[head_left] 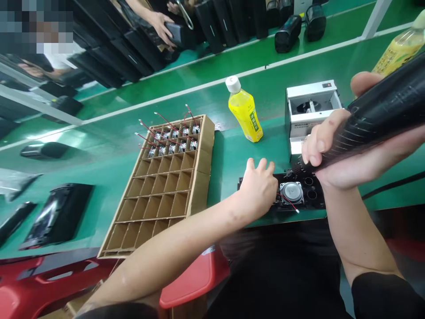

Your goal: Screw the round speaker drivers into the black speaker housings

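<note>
My right hand (335, 146) is wrapped round a black electric screwdriver (381, 110), which slants down to the left. Its tip is at the upper edge of a round silver speaker driver (293, 192); whether it touches a screw is too small to tell. The driver sits in a black panel (318, 201) with round holes at its right. A red and black wire with a white plug trails from the driver. Over the panel's left part, my left hand (259, 188) grips it with bent fingers, the fingertips partly hidden.
A cardboard divider box (202, 177) holds several wired speaker drivers (172, 137) in its far cells. Beyond the panel stand a yellow drink bottle (245, 113) and a screw feeder (312, 110). Black housings (59, 212) lie at left. Across the bench, a co-worker's hand (161, 26) holds a black part.
</note>
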Available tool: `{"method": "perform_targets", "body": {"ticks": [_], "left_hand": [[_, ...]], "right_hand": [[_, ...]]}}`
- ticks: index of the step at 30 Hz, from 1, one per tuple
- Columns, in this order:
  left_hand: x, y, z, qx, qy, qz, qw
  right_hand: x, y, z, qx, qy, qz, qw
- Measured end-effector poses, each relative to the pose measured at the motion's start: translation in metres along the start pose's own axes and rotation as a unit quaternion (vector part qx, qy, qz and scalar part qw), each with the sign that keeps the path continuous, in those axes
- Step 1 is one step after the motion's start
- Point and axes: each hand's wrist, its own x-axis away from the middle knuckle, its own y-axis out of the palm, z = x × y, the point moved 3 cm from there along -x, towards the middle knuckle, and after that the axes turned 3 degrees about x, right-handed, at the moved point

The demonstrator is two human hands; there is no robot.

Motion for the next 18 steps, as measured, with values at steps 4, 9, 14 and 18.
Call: {"method": "perform_targets", "body": {"ticks": [4, 9, 14, 18], "left_hand": [[-0.010, 0.004, 0.000, 0.006, -0.029, -0.004, 1.000], [-0.017, 0.007, 0.004, 0.013, -0.052, 0.001, 0.999], [-0.021, 0.008, 0.009, 0.017, -0.052, 0.010, 0.998], [-0.017, 0.008, 0.010, 0.021, 0.001, 0.038, 0.999]], "right_hand": [[0.006, -0.005, -0.003, -0.034, -0.021, 0.012, 0.999], [0.007, -0.016, -0.008, -0.029, -0.032, 0.034, 0.998], [0.007, -0.021, -0.006, -0.054, -0.027, 0.014, 0.998], [0.008, -0.024, -0.006, -0.074, -0.026, -0.007, 0.997]]}}
